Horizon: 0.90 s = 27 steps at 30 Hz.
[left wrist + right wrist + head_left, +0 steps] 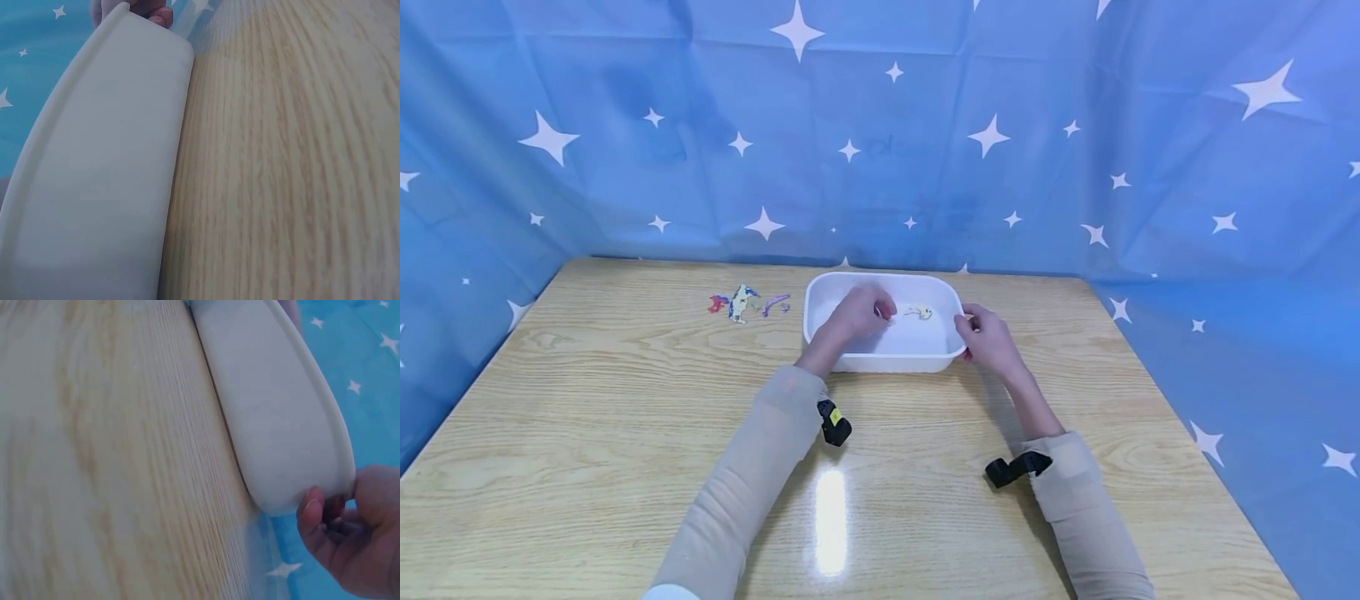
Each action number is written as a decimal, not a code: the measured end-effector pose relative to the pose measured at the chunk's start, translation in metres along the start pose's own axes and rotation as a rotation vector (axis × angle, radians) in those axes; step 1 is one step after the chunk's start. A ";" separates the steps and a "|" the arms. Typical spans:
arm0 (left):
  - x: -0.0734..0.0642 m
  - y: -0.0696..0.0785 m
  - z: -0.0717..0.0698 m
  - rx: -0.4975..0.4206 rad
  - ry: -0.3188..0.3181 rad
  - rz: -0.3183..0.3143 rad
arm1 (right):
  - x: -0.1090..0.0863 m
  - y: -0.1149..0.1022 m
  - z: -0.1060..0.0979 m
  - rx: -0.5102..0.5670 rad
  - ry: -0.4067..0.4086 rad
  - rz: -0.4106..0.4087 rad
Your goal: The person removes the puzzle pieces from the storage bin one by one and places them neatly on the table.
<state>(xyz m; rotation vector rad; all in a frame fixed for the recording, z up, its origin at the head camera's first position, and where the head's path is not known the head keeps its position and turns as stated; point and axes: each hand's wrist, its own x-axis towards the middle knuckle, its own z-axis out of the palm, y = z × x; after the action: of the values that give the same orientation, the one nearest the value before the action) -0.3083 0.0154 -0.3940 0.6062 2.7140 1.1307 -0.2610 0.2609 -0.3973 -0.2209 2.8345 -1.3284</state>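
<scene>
A white rectangular plastic tub (895,364) stands toward the back of the table. My left hand (860,315) reaches over its near left side, fingers bent inside it. Something small and pale seems to be at those fingertips, too small to make out. To their right, on the tub's floor, lies a small cream-coloured cutout (922,312). My right hand (992,340) pinches the tub's right rim between thumb and fingers. In the right wrist view, that hand (365,534) grips the tub's corner. The left wrist view has mostly the tub's outer wall (100,156); the left hand is hidden there.
Left of the tub lie several small flat pieces: a red one (717,303), a cream and blue bird-shaped one (741,304) and a purple curved one (773,304). A blue star-patterned cloth (910,183) hangs behind the wooden table (587,417).
</scene>
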 end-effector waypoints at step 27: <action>0.006 -0.002 0.001 -0.028 0.063 0.002 | -0.001 0.000 0.000 -0.011 0.002 -0.002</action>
<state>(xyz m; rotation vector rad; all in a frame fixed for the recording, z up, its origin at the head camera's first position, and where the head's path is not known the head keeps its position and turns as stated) -0.3143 0.0172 -0.3964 0.5795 2.7458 1.2058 -0.2602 0.2610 -0.3970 -0.2232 2.8450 -1.3146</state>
